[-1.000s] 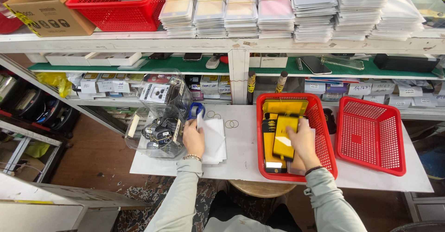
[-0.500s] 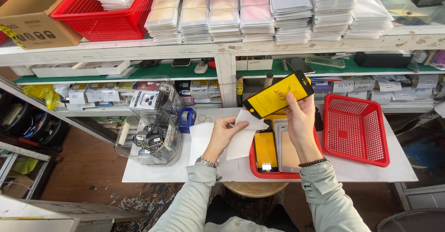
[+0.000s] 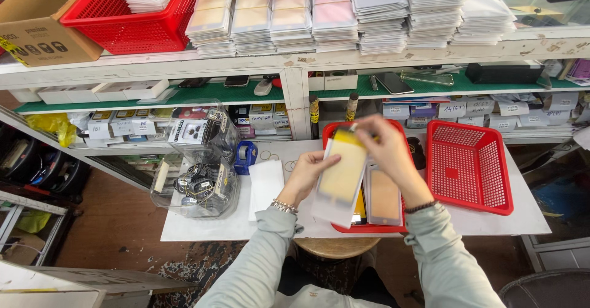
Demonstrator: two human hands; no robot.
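Above the red tray (image 3: 337,130) on the white table (image 3: 504,219), both hands are holding a yellow screen protector in a clear sleeve (image 3: 340,176), its long axis running near-to-far, tilted slightly right. Left hand (image 3: 305,176) is gripping its left edge; right hand (image 3: 390,151) is pinching the top.

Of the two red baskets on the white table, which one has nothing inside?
The right red basket, beside the right hand. The other red basket, under both hands, holds flat yellow packets.

Both hands, left (image 3: 305,174) and right (image 3: 389,151), hold yellow packet (image 3: 342,176) in clear sleeve over red tray (image 3: 337,130).
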